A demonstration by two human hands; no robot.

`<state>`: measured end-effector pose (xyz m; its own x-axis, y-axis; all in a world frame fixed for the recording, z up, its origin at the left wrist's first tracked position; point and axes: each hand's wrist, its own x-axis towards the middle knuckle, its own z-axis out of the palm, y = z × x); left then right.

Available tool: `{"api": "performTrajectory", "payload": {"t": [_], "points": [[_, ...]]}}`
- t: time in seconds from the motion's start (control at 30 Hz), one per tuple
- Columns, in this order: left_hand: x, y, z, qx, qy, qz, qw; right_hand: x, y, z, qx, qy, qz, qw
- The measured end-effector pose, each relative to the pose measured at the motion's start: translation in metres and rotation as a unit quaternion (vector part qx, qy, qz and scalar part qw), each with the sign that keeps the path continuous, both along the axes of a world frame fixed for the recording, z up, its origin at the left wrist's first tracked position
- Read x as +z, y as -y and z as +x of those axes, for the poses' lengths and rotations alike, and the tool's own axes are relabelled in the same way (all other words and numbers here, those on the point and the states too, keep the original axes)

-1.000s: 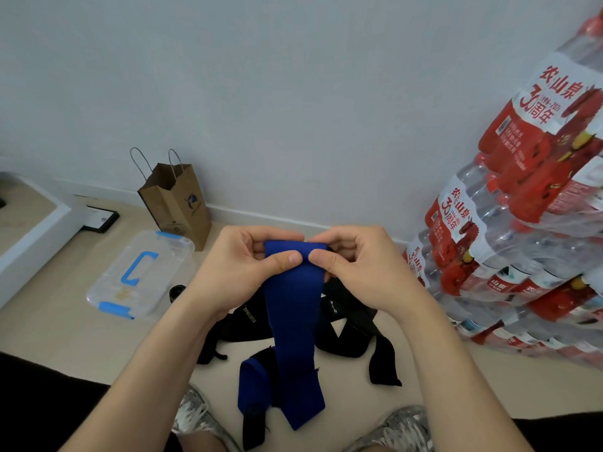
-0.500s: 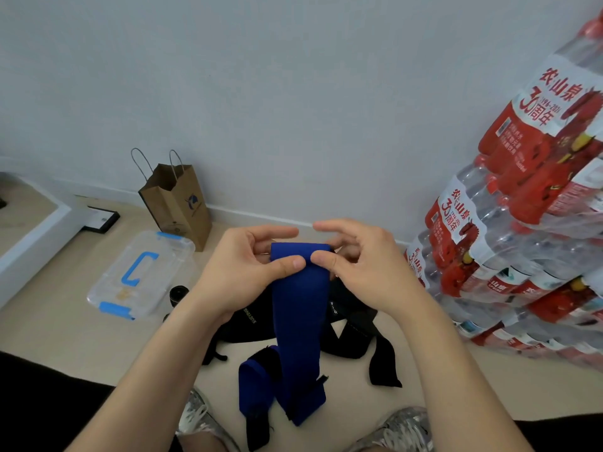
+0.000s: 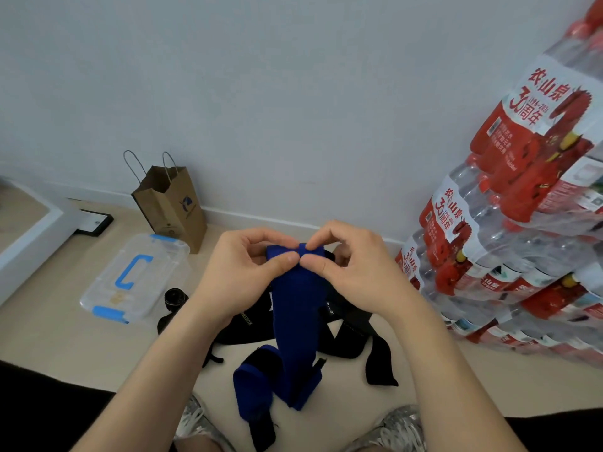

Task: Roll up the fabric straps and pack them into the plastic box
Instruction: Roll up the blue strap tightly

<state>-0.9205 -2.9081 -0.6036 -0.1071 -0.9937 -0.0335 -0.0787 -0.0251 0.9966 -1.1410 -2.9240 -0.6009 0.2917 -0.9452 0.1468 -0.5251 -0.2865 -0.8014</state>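
I hold a blue fabric strap (image 3: 298, 324) up in front of me. My left hand (image 3: 241, 275) and my right hand (image 3: 354, 272) both pinch its folded top end between thumb and fingers, thumbs almost touching. The rest of the strap hangs down to the floor. A second blue strap (image 3: 253, 391) lies bunched beside its lower end. Several black straps (image 3: 349, 337) lie in a pile on the floor behind it. The clear plastic box (image 3: 107, 298) with a blue handle and blue clips sits closed on the floor at the left.
A brown paper bag (image 3: 173, 203) stands against the wall behind the box. Stacked packs of water bottles (image 3: 522, 239) fill the right side. A small black roll (image 3: 175, 298) lies by the box. A white ledge (image 3: 29, 236) runs at the far left. My shoes (image 3: 396, 429) show at the bottom.
My fingers have turned the strap's top end over, so the top fold is tighter and my thumbs are closer together. The hanging part has shortened slightly and its lower end has lifted.
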Motion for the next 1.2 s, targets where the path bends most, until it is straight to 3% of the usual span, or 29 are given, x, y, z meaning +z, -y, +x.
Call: {"api": "performTrajectory", "payload": {"t": [0.1, 0.2, 0.3, 0.5, 0.63, 0.87, 1.03, 1.2], "points": [[0.001, 0.001, 0.002, -0.007, 0.01, -0.002, 1.0, 0.001, 0.001, -0.001, 0.013, 0.02, 0.064, 0.998], [0.0, 0.002, 0.001, 0.016, -0.008, -0.007, 1.0, -0.001, 0.001, 0.003, 0.002, -0.009, 0.023, 1.0], [0.0, 0.001, -0.001, -0.031, 0.002, -0.009, 0.999, 0.0, 0.001, 0.004, -0.006, 0.006, 0.001, 1.0], [0.005, 0.006, 0.005, -0.045, -0.018, -0.07, 0.996, 0.012, -0.004, 0.003, 0.026, 0.055, 0.051, 0.997], [0.002, 0.005, 0.005, -0.084, -0.032, -0.071, 0.993, 0.019, -0.001, -0.002, 0.064, -0.022, 0.101, 0.993], [0.002, 0.008, 0.006, -0.088, -0.025, -0.107, 0.99, 0.024, -0.002, 0.006, 0.024, -0.172, -0.007, 0.985], [0.003, 0.007, 0.009, -0.097, -0.041, -0.111, 0.988, 0.024, -0.006, 0.006, 0.047, -0.052, 0.033, 0.997], [0.005, 0.002, 0.007, -0.126, -0.066, -0.095, 0.985, 0.023, -0.003, -0.001, 0.055, 0.003, 0.099, 0.994]]}}
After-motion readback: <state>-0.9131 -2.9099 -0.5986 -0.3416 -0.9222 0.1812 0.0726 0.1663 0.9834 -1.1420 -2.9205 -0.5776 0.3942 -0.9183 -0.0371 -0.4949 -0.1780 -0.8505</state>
